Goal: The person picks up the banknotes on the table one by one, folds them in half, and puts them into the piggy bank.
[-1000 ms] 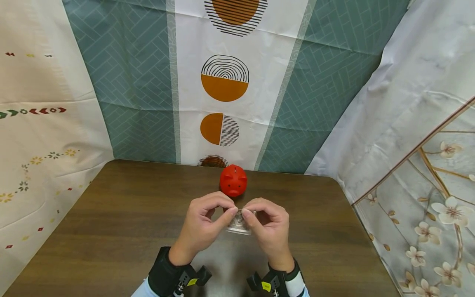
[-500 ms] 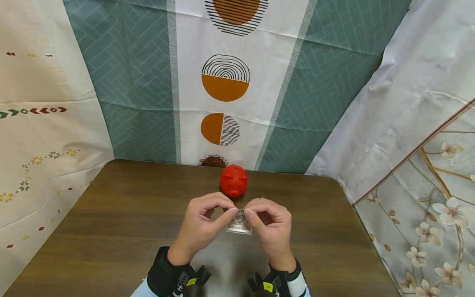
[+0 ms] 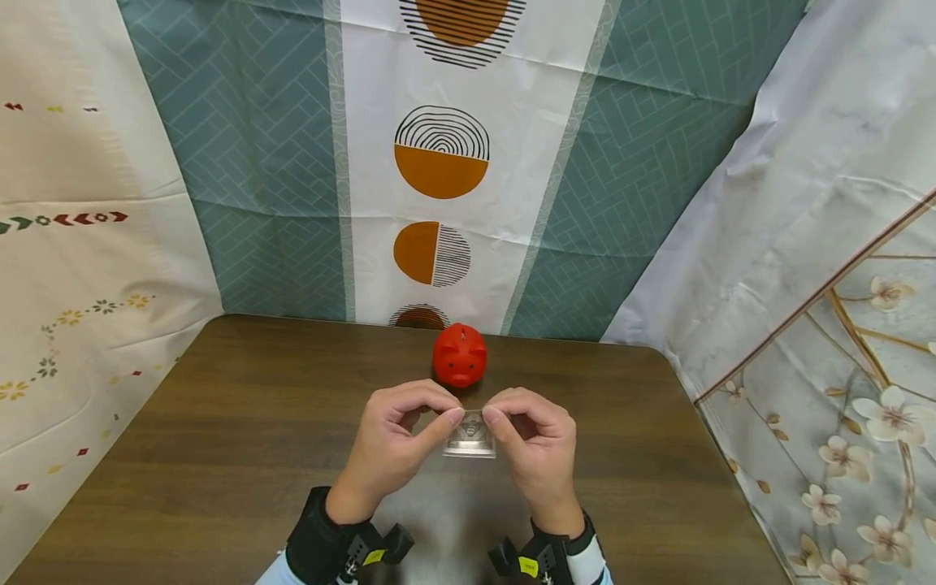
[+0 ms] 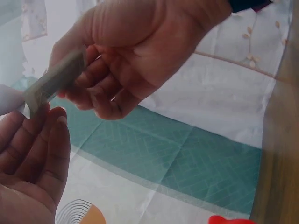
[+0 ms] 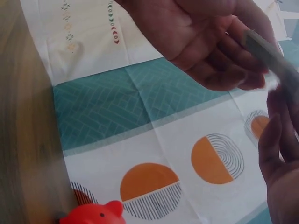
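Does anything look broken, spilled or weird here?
Nothing stands out. The round red piggy bank stands upright on the brown wood-grain table. The left hand and right hand pinch a small silvery printed rectangle.

Flat piece (image 3: 470, 444) with unreadable markings, piggy bank (image 5: 93, 215) cropped in wrist views

I count one red pig (image 3: 459, 357), one shiny flat thing (image 3: 470, 444), one tabletop (image 3: 219, 439), one left-hand grip (image 3: 395, 439), one right-hand grip (image 3: 543, 451), two black wrist straps (image 3: 316, 532) and four round shapes (image 3: 442, 152) on the middle cloth (image 3: 526, 97).
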{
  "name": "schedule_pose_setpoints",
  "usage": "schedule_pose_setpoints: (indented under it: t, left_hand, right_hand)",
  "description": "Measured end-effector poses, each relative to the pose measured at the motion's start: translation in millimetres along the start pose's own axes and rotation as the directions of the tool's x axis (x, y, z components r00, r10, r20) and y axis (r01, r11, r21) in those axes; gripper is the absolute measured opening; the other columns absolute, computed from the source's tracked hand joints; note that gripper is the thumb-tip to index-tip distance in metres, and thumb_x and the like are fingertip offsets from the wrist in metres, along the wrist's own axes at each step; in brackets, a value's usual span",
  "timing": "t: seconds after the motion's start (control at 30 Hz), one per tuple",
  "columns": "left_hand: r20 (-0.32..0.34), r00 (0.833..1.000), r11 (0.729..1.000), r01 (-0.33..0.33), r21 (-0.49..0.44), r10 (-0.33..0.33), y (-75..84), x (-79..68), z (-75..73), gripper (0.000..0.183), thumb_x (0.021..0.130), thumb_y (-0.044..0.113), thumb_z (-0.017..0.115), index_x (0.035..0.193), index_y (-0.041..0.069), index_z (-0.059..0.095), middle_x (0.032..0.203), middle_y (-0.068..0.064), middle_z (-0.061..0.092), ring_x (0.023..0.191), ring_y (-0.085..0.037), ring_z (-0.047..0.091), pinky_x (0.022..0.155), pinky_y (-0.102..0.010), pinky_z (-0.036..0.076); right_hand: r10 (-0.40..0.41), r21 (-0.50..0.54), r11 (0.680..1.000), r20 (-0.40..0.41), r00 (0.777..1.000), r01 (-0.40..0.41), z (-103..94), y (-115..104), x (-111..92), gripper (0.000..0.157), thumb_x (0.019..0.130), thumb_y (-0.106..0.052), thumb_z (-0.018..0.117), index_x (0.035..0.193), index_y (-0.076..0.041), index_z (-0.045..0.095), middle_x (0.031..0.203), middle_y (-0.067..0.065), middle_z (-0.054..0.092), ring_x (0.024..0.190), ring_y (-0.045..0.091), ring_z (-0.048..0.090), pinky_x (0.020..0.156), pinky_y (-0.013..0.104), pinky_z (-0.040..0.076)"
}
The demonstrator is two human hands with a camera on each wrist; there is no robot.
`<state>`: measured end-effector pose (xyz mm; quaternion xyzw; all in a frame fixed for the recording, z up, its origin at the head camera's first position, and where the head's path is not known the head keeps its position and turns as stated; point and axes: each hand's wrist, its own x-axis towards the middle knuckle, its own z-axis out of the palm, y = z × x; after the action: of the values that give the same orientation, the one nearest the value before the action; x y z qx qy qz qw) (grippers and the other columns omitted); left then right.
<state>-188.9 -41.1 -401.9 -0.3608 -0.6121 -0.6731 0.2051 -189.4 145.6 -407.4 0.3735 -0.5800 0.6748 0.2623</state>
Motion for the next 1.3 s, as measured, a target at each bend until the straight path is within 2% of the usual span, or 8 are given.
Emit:
schedule_pose_setpoints:
  t: [0.27, 0.43, 0.6, 0.77, 0.87, 1.0, 1.13, 1.3]
  left_hand:
    - [-0.018, 0.997, 0.996, -0.076, -0.037, 0.076, 0.0, -0.5, 10.8, 0.023, 0.086, -0.017, 0.069, 0.101, 0.0, 0.072, 0.1, -0.017, 0.072, 0.095, -0.021, 0.071, 0.082, -0.03, 0.062]
    - [-0.032, 0.99, 0.99, -0.138, -0.003, 0.137, -3.1, -0.8, 13.9, 0.03, 0.08, -0.017, 0.075, 0.105, -0.002, 0.07, 0.112, -0.021, 0.068, 0.102, -0.024, 0.067, 0.092, -0.03, 0.06]
    - [-0.017, 0.981, 0.978, -0.19, 0.086, 0.192, -7.6, -0.9, 12.6, 0.034, 0.079, -0.011, 0.078, 0.11, 0.001, 0.072, 0.116, -0.02, 0.063, 0.108, -0.027, 0.064, 0.099, -0.029, 0.057]
    - [-0.014, 0.971, 0.955, -0.231, 0.187, 0.238, -8.8, 0.5, 11.0, 0.029, 0.082, -0.006, 0.078, 0.109, 0.004, 0.074, 0.112, -0.016, 0.062, 0.102, -0.025, 0.063, 0.095, -0.026, 0.057]
    - [-0.05, 0.977, 0.964, -0.196, 0.181, 0.208, -8.4, 0.8, 10.8, 0.027, 0.082, -0.011, 0.075, 0.105, 0.004, 0.071, 0.104, -0.013, 0.061, 0.091, -0.021, 0.061, 0.085, -0.024, 0.058]
    - [-0.086, 0.99, 0.985, -0.099, 0.141, 0.111, -7.1, 0.5, 9.6, 0.031, 0.085, -0.013, 0.072, 0.111, 0.001, 0.065, 0.096, -0.01, 0.06, 0.082, -0.016, 0.056, 0.072, -0.022, 0.055]
    - [-0.055, 0.998, 0.997, -0.013, 0.077, 0.017, -5.2, -1.1, 7.6, 0.025, 0.089, -0.012, 0.069, 0.107, 0.004, 0.067, 0.09, -0.008, 0.064, 0.08, -0.014, 0.057, 0.068, -0.023, 0.054]
    - [-0.021, 1.0, 0.999, 0.02, 0.026, -0.019, -3.2, -2.1, 6.7, 0.021, 0.09, -0.013, 0.067, 0.097, 0.006, 0.069, 0.085, -0.007, 0.066, 0.078, -0.013, 0.059, 0.067, -0.024, 0.056]
  right_hand:
    - [-0.015, -0.25, 0.968, -0.168, 0.986, -0.027, 9.3, -7, 2, 0.02, 0.081, 0.016, 0.075, 0.097, 0.004, 0.073, 0.087, 0.013, 0.065, 0.078, 0.017, 0.059, 0.071, 0.02, 0.055]
    - [0.112, -0.257, 0.957, -0.095, 0.989, -0.133, 11.4, -9, 0, 0.021, 0.094, 0.011, 0.063, 0.109, 0.002, 0.075, 0.105, 0.017, 0.071, 0.096, 0.017, 0.068, 0.083, 0.025, 0.061]
    - [0.18, -0.243, 0.954, -0.017, 0.984, -0.179, 11.5, -10, -2, 0.029, 0.097, 0.008, 0.057, 0.122, 0.004, 0.07, 0.118, 0.02, 0.063, 0.108, 0.017, 0.063, 0.088, 0.027, 0.06]
    - [0.151, -0.205, 0.968, 0.004, 0.989, -0.147, 11.2, -9, -2, 0.029, 0.093, 0.01, 0.062, 0.121, 0.005, 0.071, 0.107, 0.018, 0.06, 0.099, 0.017, 0.061, 0.071, 0.023, 0.058]
    - [0.146, -0.214, 0.966, -0.007, 0.989, -0.144, 11.3, -9, -1, 0.026, 0.094, 0.012, 0.061, 0.116, 0.004, 0.074, 0.099, 0.015, 0.066, 0.091, 0.016, 0.062, 0.064, 0.023, 0.054]
    - [0.162, -0.196, 0.968, -0.001, 0.987, -0.159, 11.2, -10, -1, 0.025, 0.093, 0.013, 0.063, 0.111, 0.002, 0.076, 0.09, 0.011, 0.071, 0.083, 0.015, 0.061, 0.06, 0.023, 0.052]
    - [0.16, -0.143, 0.978, 0.026, 0.987, -0.154, 11.1, -11, -1, 0.025, 0.089, 0.015, 0.066, 0.107, 0.001, 0.075, 0.087, 0.012, 0.07, 0.078, 0.016, 0.061, 0.058, 0.024, 0.052]
    - [0.166, -0.108, 0.981, 0.015, 0.986, -0.163, 11.1, -11, -2, 0.021, 0.089, 0.016, 0.066, 0.103, 0.001, 0.072, 0.087, 0.011, 0.069, 0.076, 0.017, 0.059, 0.058, 0.024, 0.052]
